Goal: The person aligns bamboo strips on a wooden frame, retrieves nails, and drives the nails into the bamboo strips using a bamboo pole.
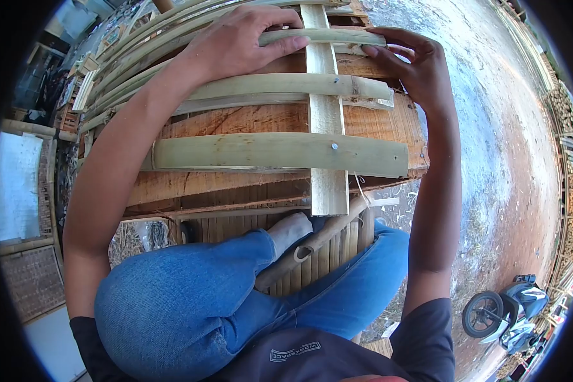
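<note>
My left hand is closed around a narrow bamboo slat, its thumb along the near edge. At the slat's right end, my right hand pinches it between thumb and fingers. The slat lies across a pale bamboo crosspiece that runs toward me. Nearer to me, a second bamboo slat and a wide bamboo slat cross the same piece, each with a nail head showing at the crossing. More bamboo slats fan out at the far left.
Under the slats is a thick wooden board. A round pole lies between my legs, over a bamboo-slat seat. A motorcycle stands on the ground at right. Woven panels are at left.
</note>
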`<move>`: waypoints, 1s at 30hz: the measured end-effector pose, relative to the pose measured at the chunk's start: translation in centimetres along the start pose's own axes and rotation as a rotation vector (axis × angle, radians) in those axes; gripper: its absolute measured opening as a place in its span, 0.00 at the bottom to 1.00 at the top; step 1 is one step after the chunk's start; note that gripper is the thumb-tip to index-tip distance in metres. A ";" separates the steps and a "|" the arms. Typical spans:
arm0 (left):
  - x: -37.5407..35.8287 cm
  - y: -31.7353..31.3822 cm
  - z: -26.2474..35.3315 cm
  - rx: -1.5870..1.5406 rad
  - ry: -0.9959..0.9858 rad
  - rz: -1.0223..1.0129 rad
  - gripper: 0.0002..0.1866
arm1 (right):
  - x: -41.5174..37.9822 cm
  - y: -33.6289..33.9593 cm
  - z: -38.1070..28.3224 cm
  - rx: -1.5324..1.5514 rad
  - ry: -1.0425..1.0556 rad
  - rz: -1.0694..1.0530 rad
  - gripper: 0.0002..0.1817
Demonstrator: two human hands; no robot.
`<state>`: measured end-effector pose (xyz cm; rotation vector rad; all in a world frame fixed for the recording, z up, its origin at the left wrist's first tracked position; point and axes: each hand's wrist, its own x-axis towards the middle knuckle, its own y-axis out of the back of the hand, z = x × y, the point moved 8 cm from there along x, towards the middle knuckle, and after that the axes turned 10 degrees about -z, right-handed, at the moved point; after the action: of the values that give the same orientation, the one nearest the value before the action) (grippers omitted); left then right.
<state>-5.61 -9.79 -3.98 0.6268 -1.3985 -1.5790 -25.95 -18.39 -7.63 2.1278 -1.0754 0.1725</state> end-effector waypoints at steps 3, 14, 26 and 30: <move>-0.1 -0.1 0.0 0.016 -0.017 0.022 0.22 | -0.1 0.2 -0.2 -0.088 0.036 0.022 0.21; 0.0 0.0 0.1 -0.013 -0.005 -0.021 0.23 | -0.3 0.2 -0.1 -0.096 -0.081 -0.001 0.23; 0.2 0.4 0.3 -0.058 -0.012 -0.022 0.27 | -0.4 0.3 -0.1 -0.151 -0.092 0.006 0.23; 0.2 0.3 0.1 -0.044 -0.027 -0.011 0.25 | -0.4 0.2 -0.3 -0.161 -0.104 -0.001 0.21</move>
<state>-5.66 -9.87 -3.68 0.5907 -1.3786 -1.6280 -26.32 -18.06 -7.45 2.0105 -1.1098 -0.0257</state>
